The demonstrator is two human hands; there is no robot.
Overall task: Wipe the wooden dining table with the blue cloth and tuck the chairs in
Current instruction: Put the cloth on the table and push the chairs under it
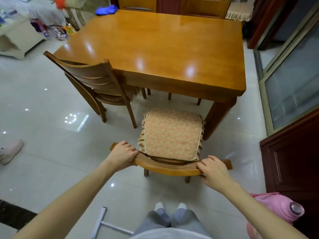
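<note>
Glossy table [155, 49], blue cloth [106, 9] nr corner; tile flr [51, 152].

This is a home dining room. A glossy wooden tabletop [155, 49] fills the upper middle. A chair [96, 81] is pushed against its left corner, and a cushioned chair [165, 167] stands below it. The floor [51, 135] is shiny pale tile. A glass door [293, 94] and a dark red cabinet [293, 161] line the right, and a slipper [10, 151] lies at the left edge.
</note>
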